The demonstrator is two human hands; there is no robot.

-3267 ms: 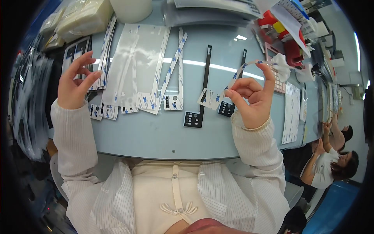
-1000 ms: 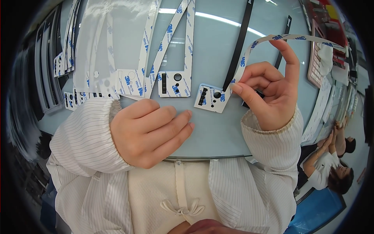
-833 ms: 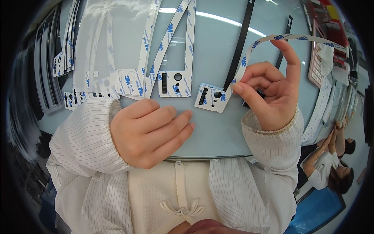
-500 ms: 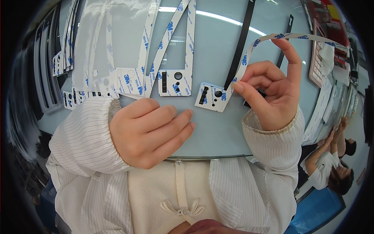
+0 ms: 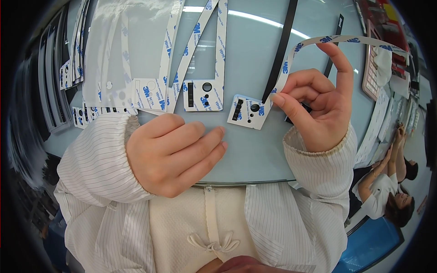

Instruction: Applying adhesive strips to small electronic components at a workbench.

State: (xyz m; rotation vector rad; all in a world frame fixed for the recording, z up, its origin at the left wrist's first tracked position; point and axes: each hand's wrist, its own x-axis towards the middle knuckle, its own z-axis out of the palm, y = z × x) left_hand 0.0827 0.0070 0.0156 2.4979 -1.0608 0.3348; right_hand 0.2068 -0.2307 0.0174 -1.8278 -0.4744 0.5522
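Note:
My right hand point(image 5: 316, 109) pinches a long white backing strip point(image 5: 337, 41) with blue print. The strip arches over my raised index finger and ends in a small square tab with black cut-outs point(image 5: 248, 111) lying on the pale blue table point(image 5: 246, 59). A black strip point(image 5: 280, 50) runs up the table behind that tab. My left hand point(image 5: 175, 152) rests flat at the table's near edge, fingers together, holding nothing. Just beyond it lie several white adhesive liner strips point(image 5: 200, 93) with similar tabs.
More liner strips and clear sheets point(image 5: 114, 50) fan out at the upper left, and dark strips point(image 5: 50, 91) line the left edge. A pink calculator point(image 5: 373, 68) and papers sit at the right. Another person point(image 5: 387, 191) is at the lower right.
Since 3.3 s ago the view has closed in and my left hand has come down from raised to resting at the table edge. Over the last second nothing has visibly moved.

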